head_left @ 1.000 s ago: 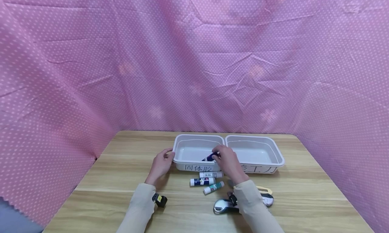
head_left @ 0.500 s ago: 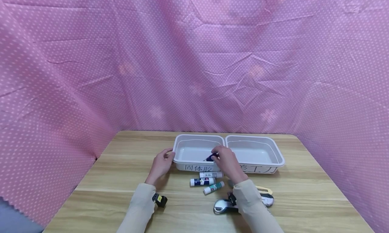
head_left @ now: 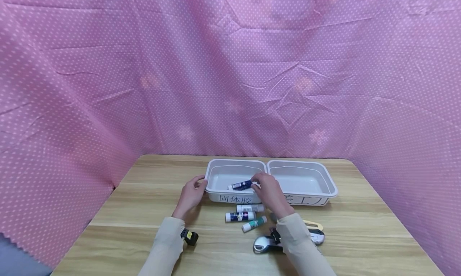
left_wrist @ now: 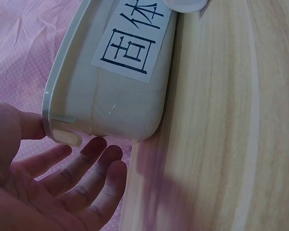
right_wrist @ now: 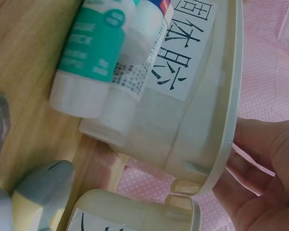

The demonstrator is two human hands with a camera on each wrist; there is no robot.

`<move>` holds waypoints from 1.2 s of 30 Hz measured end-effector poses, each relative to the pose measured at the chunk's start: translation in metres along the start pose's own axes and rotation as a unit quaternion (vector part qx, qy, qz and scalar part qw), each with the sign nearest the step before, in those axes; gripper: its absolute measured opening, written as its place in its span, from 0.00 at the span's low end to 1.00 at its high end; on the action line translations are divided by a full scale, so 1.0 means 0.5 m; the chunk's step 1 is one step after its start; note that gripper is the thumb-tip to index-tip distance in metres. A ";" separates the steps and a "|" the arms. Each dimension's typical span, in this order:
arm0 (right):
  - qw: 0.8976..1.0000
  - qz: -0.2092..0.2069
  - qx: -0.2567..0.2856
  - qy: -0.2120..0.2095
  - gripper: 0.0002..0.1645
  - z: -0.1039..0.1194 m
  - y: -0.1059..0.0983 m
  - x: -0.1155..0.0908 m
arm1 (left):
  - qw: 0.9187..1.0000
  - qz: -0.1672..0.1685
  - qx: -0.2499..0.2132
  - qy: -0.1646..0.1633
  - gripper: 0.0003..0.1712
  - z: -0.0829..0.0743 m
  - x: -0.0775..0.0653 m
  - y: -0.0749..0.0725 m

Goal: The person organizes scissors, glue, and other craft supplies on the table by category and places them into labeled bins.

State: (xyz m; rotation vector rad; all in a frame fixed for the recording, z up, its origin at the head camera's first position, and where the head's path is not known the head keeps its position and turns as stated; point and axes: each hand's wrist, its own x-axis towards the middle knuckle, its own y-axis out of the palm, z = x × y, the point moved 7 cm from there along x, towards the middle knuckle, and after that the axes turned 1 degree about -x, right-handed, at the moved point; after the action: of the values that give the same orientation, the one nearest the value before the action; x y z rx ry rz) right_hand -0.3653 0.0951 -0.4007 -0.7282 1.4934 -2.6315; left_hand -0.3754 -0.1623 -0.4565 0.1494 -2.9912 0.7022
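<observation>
My left hand [head_left: 191,195] rests at the left end of a white plastic bin [head_left: 230,162] with a printed label. In the left wrist view its thumb touches the rim, and the relaxed fingers [left_wrist: 94,183] lie against or close to the bin's end. My right hand [head_left: 269,191] reaches over the bin's front right corner. Inside the bin lies a dark blue glue stick [head_left: 240,185], its right end close to my loosely bent right fingers. In the right wrist view the rim hides those fingertips. Before the bin lie a white glue stick [head_left: 250,208], a navy one [head_left: 240,216] and a green one [head_left: 254,224].
A second labelled white bin [head_left: 300,163] adjoins the first on the right. Several utility knives [head_left: 264,244] lie under and beside my right forearm, one with a yellow handle [head_left: 313,225]. A pink dotted cloth [head_left: 230,88] hangs behind the wooden table [head_left: 144,212].
The dark blue glue stick has shifted left out of my right fingers and lies flatter in the bin. The loose glue sticks in front have moved slightly. Both hands stay nearly in place.
</observation>
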 end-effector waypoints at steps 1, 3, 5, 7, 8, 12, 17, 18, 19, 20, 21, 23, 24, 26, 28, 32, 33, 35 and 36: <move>1.000 -0.002 0.000 0.000 0.09 0.001 -0.001 -0.001 | 1.000 0.000 0.000 0.000 0.24 0.000 0.000 0.000; 1.000 -0.002 0.001 0.002 0.09 0.002 -0.003 -0.002 | 1.000 -0.001 0.001 0.000 0.24 0.001 -0.002 0.000; 1.000 0.002 0.001 0.008 0.09 0.003 -0.004 -0.003 | 1.000 -0.003 0.002 0.000 0.24 0.002 -0.003 0.000; 1.000 0.004 0.001 0.013 0.09 0.004 -0.005 -0.005 | 1.000 -0.004 0.004 -0.001 0.24 0.003 -0.005 0.000; 1.000 0.005 0.001 0.015 0.09 0.004 -0.006 -0.006 | 1.000 -0.004 0.004 -0.001 0.24 0.004 -0.006 0.000; 1.000 0.004 0.003 0.020 0.10 0.006 -0.010 -0.012 | 1.000 -0.004 0.005 -0.006 0.25 0.006 -0.009 0.000; 1.000 -0.001 0.004 0.023 0.10 0.009 -0.019 -0.019 | 1.000 -0.004 0.004 -0.012 0.25 0.008 -0.011 0.001; 1.000 -0.002 0.005 0.023 0.10 0.010 -0.021 -0.021 | 1.000 -0.005 0.004 -0.013 0.25 0.009 -0.011 0.002; 1.000 -0.002 0.005 0.022 0.10 0.011 -0.023 -0.022 | 1.000 -0.005 0.004 -0.014 0.25 0.009 -0.012 0.002; 1.000 -0.003 0.007 0.022 0.10 0.012 -0.025 -0.024 | 1.000 -0.005 0.004 -0.014 0.25 0.010 -0.012 0.002; 1.000 -0.004 0.008 0.021 0.10 0.013 -0.028 -0.026 | 1.000 -0.005 0.005 -0.015 0.25 0.011 -0.012 0.001; 1.000 -0.005 0.012 0.020 0.10 0.014 -0.033 -0.030 | 1.000 -0.004 0.007 -0.018 0.25 0.012 -0.013 0.002; 1.000 -0.005 0.013 0.019 0.10 0.015 -0.036 -0.032 | 1.000 -0.003 0.007 -0.020 0.25 0.012 -0.014 0.002; 1.000 -0.005 0.014 0.015 0.10 0.018 -0.041 -0.036 | 1.000 -0.003 0.009 -0.022 0.25 0.012 -0.016 0.001; 1.000 -0.006 0.013 0.010 0.10 0.021 -0.047 -0.040 | 1.000 -0.002 0.007 -0.026 0.25 0.012 -0.017 0.001; 1.000 -0.011 0.007 -0.002 0.09 0.025 -0.059 -0.050 | 0.999 0.000 0.006 -0.032 0.26 0.009 -0.018 0.001; 1.000 -0.011 0.006 -0.002 0.09 0.024 -0.063 -0.053 | 1.000 0.001 0.005 -0.030 0.26 0.007 -0.018 0.001; 1.000 -0.011 0.006 -0.008 0.09 0.024 -0.068 -0.060 | 1.000 0.002 0.006 -0.028 0.26 0.003 -0.017 0.003; 1.000 -0.012 0.007 -0.015 0.09 0.024 -0.071 -0.064 | 1.000 0.001 0.005 -0.029 0.26 0.002 -0.017 0.004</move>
State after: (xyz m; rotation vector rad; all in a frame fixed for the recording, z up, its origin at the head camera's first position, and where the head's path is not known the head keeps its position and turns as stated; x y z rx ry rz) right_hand -0.3248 0.1128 -0.3788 -0.7845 1.4676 -2.6330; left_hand -0.3673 -0.1601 -0.4588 0.1716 -3.0438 0.7244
